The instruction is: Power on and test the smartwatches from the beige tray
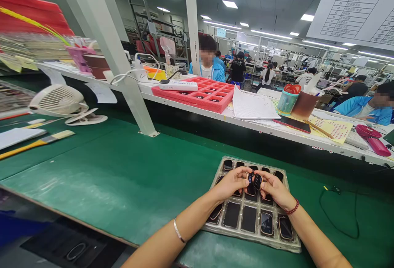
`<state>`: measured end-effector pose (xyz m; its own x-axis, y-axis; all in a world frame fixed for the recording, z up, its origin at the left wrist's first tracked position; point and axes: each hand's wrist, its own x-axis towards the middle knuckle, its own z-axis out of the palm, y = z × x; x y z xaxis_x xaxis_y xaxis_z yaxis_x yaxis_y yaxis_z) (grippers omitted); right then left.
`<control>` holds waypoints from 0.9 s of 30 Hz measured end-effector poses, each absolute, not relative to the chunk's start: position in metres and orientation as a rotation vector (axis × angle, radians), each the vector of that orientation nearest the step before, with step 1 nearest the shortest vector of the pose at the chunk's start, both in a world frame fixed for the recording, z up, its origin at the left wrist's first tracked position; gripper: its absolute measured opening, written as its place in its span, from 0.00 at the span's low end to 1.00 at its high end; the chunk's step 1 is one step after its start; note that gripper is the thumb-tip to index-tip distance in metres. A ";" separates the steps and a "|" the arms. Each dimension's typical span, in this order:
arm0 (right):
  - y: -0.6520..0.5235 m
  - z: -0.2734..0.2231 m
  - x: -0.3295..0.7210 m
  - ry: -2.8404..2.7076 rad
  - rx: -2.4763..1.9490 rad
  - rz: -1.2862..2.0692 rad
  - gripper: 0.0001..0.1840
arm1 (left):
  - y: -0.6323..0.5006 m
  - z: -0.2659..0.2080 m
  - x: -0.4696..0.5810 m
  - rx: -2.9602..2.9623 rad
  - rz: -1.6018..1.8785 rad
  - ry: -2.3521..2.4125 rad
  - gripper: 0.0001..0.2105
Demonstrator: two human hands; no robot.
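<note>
A clear plastic tray lies on the green bench, its compartments holding several smartwatch bodies, such as one watch in the front row. Above the tray's middle, my left hand pinches a small dark watch body between thumb and fingers. Close against it, my right hand grips another dark, watch-like piece at its edge. Whether the two pieces touch or are joined, I cannot tell. Two dark compartments in the front row show no watch. My fingers partly cover the tray's middle row.
A thin black cable lies right of the tray. Along the back runs a white shelf with a red foam tray, papers and cups. A white post, a fan and a brush are at left. Other people sit beyond.
</note>
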<state>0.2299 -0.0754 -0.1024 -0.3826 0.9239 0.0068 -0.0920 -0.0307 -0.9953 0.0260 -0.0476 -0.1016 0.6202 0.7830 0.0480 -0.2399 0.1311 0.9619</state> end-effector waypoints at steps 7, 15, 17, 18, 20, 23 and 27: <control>-0.077 -0.100 0.229 -1.446 -0.937 1.521 0.27 | -0.048 -0.102 0.025 1.247 0.783 0.545 0.21; -0.077 -0.107 0.229 -1.511 -0.966 1.491 0.29 | -0.050 -0.101 0.025 1.261 0.771 0.564 0.21; -0.078 -0.108 0.228 -1.534 -0.964 1.479 0.28 | -0.050 -0.101 0.026 1.263 0.771 0.573 0.21; -0.078 -0.109 0.228 -1.534 -0.966 1.471 0.27 | -0.050 -0.101 0.026 1.256 0.777 0.583 0.22; -0.078 -0.110 0.227 -1.493 -0.982 1.441 0.27 | -0.050 -0.100 0.027 1.227 0.805 0.614 0.24; -0.076 -0.110 0.228 -1.399 -1.018 1.397 0.27 | -0.050 -0.097 0.029 1.194 0.860 0.673 0.23; -0.076 -0.109 0.228 -1.432 -0.997 1.397 0.25 | -0.052 -0.092 0.030 1.191 0.860 0.711 0.23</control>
